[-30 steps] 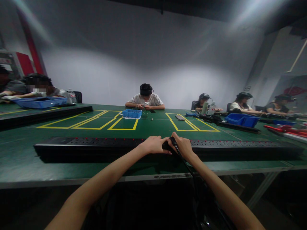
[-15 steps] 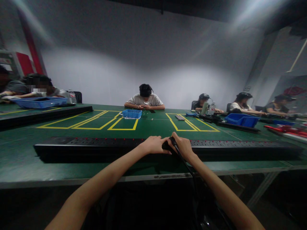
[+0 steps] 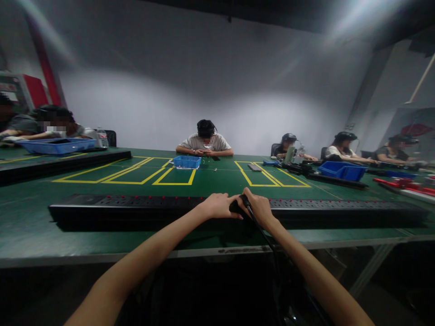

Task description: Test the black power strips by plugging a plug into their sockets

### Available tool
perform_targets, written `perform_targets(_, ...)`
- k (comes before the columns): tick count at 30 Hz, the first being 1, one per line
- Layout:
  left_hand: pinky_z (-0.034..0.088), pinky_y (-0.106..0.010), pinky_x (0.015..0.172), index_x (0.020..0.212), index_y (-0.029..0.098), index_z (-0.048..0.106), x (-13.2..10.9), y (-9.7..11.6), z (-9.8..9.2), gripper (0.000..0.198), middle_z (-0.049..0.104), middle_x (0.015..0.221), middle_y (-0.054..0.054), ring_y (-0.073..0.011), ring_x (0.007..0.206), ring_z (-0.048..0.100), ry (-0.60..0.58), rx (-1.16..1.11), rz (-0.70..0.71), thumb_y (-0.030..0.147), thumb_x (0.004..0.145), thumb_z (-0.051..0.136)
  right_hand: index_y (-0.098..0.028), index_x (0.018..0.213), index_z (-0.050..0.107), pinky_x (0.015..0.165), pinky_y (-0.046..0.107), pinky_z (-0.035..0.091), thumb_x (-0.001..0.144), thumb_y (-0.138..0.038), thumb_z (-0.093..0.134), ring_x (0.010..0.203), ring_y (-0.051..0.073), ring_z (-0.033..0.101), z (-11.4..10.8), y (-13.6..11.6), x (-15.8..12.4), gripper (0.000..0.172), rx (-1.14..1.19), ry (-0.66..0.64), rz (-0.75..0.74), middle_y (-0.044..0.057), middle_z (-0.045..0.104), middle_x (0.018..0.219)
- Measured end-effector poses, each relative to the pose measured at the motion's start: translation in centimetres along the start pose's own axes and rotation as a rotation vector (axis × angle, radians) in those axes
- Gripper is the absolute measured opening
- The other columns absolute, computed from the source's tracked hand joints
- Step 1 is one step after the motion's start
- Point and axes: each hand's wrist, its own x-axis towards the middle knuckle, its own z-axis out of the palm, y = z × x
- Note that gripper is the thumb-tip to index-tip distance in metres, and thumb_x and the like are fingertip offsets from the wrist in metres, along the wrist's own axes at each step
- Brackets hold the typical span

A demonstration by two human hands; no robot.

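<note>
A long black power strip (image 3: 136,207) with a row of sockets and small red dots lies across the green table before me. My left hand (image 3: 219,206) is wrapped over its middle, fingers on top and thumb low along the near side. Right beside it, touching or almost touching, my right hand (image 3: 257,207) is closed on a black plug (image 3: 245,200). From the plug a black cable (image 3: 261,231) runs down along my right forearm and off the table's front edge. The plug's front end and the socket under it are hidden by my hands.
Yellow tape rectangles (image 3: 174,183) mark the green table (image 3: 217,179). A blue tray (image 3: 186,162) stands before a person (image 3: 205,141) seated opposite. A grey flat object (image 3: 254,167) lies right of centre. Blue bins (image 3: 342,170) stand at right, another blue tray (image 3: 57,146) at left, with people around.
</note>
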Motion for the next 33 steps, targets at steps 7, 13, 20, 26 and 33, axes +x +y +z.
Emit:
perform_targets(7, 0.045, -0.042, 0.078, 0.121, 0.017, 0.043, 0.02, 0.07, -0.1, 0.044, 0.053, 0.11, -0.009, -0.0212, 0.093, 0.055, -0.014, -0.006, -0.018, 0.044, 0.086, 0.045, -0.021, 0.093, 0.045, 0.049, 0.021, 0.024, 0.088, -0.038, 0.036, 0.063, 0.017, 0.062, -0.05, -0.03, 0.05, 0.02, -0.004, 0.0, 0.002, 0.004, 0.066, 0.075)
perform_targets(13, 0.046, -0.042, 0.078, 0.12, 0.017, 0.044, -0.04, 0.12, -0.16, 0.042, 0.053, 0.11, -0.009, -0.021, 0.092, 0.055, -0.011, -0.012, -0.014, 0.042, 0.086, 0.046, -0.021, 0.093, 0.045, 0.049, 0.021, 0.023, 0.088, -0.038, 0.035, 0.064, 0.017, 0.062, 0.08, 0.05, 0.04, 0.02, -0.004, 0.009, -0.002, 0.003, 0.065, 0.074)
perform_targets(20, 0.045, -0.043, 0.08, 0.121, 0.017, 0.043, -0.1, 0.23, -0.2, 0.044, 0.053, 0.111, -0.009, -0.0215, 0.094, 0.055, -0.009, -0.014, -0.018, 0.044, 0.086, 0.046, -0.021, 0.093, 0.045, 0.049, 0.021, 0.023, 0.088, -0.036, 0.035, 0.064, 0.017, 0.062, 0.08, 0.02, 0.04, 0.019, -0.002, 0.006, -0.004, 0.004, 0.066, 0.075)
perform_targets(26, 0.045, -0.043, 0.079, 0.12, 0.017, 0.044, -0.09, 0.14, -0.17, 0.043, 0.053, 0.11, -0.009, -0.0211, 0.093, 0.055, -0.004, -0.014, -0.009, 0.043, 0.086, 0.046, -0.021, 0.094, 0.045, 0.048, 0.021, 0.022, 0.088, -0.036, 0.035, 0.064, 0.017, 0.061, -0.13, 0.0, 0.13, 0.02, -0.004, -0.01, 0.001, 0.004, 0.066, 0.074)
perform_targets(33, 0.045, -0.043, 0.079, 0.119, 0.017, 0.045, -0.01, 0.0, 0.03, 0.043, 0.054, 0.109, -0.009, -0.021, 0.093, 0.055, 0.003, -0.003, -0.008, 0.044, 0.086, 0.046, -0.019, 0.099, 0.045, 0.05, 0.022, 0.023, 0.089, -0.039, 0.031, 0.065, 0.018, 0.061, -0.34, -0.05, 0.09, 0.026, 0.014, -0.059, -0.025, 0.006, 0.065, 0.075)
